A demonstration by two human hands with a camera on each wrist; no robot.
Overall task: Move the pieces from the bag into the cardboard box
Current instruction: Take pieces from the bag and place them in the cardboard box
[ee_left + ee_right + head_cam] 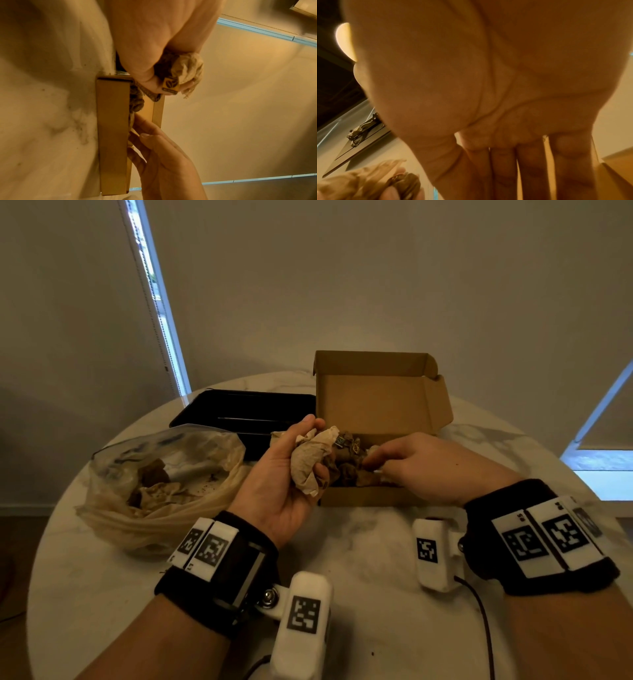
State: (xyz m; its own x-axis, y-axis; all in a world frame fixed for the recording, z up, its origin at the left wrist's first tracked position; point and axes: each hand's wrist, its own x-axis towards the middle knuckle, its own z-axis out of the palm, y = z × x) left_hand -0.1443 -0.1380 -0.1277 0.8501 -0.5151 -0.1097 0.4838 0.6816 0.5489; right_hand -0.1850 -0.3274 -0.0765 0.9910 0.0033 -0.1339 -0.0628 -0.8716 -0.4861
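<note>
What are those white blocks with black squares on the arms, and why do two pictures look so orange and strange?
Those blocks are small cameras strapped to a person's wrists. The big picture comes from a camera worn on the head; the two orange ones look along each hand from the wrist. On the round marble table sit a plastic bag, a black tray and an open cardboard box. The left hand grips crumpled paper. The right hand reaches into the box with fingers straight, among the brown pieces.
</note>
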